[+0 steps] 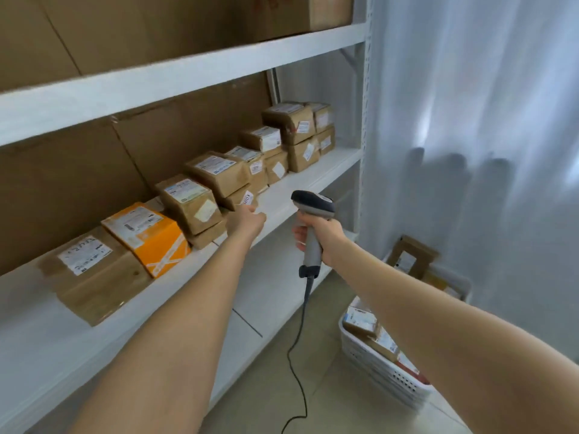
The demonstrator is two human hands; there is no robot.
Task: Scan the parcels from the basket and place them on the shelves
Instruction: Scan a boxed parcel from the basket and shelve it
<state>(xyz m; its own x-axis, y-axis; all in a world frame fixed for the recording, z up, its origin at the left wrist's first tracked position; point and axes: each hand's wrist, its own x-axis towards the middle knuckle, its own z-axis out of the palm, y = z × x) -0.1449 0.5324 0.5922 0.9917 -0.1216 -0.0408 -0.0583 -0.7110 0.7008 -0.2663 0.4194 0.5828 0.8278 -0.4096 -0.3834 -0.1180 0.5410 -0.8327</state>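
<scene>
Head view: I see my right hand (324,238) wrapped round the scanner (314,205). My left hand (247,222) is at a small parcel (242,198) on the shelf (300,180); I cannot tell its grip.

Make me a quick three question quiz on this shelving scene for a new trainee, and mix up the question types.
1. True or false: the right hand holds the scanner.
2. Where does the white basket stand? A) on the top shelf B) on the floor by the curtain C) on a chair
3. Fill in: the parcel second from the left on the shelf is coloured ____.
Key: 1 true; 2 B; 3 orange.
</scene>
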